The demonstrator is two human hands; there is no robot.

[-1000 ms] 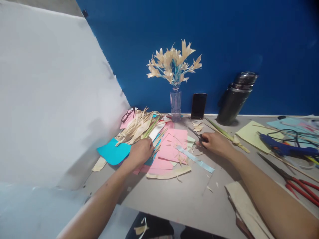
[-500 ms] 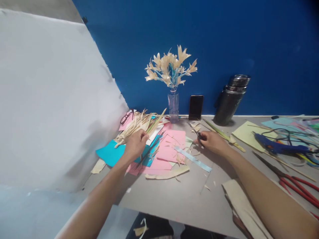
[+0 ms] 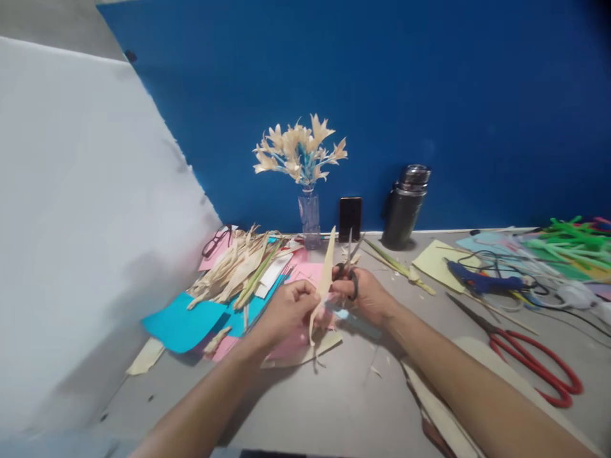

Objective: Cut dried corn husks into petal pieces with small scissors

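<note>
Between thumb and fingers, my left hand (image 3: 293, 312) pinches a pale, pointed strip of dried husk (image 3: 326, 270), held upright with a thin curled tail hanging below. My right hand (image 3: 367, 296) grips small black-handled scissors (image 3: 353, 280), their blades parted and pointing up just right of the husk. Both hands are close together over pink paper sheets (image 3: 305, 273). A heap of dried husk strips (image 3: 233, 267) lies to the left, partly on blue paper (image 3: 186, 321). Behind the hands, a clear bottle (image 3: 310, 216) holds cream husk flowers (image 3: 298, 149).
A phone (image 3: 351, 218) and a dark flask (image 3: 405, 210) stand against the blue wall. On the right lie red-handled shears (image 3: 529, 356), a blue glue gun (image 3: 482, 278) with cables, yellow paper (image 3: 439, 264) and green pipe cleaners (image 3: 577, 238). Eyeglasses (image 3: 217, 240) rest at the back left.
My left hand has moved right from the husk heap, now with a husk strip raised. My right hand has turned the scissors upward and their blades have opened. The view has shifted right.
</note>
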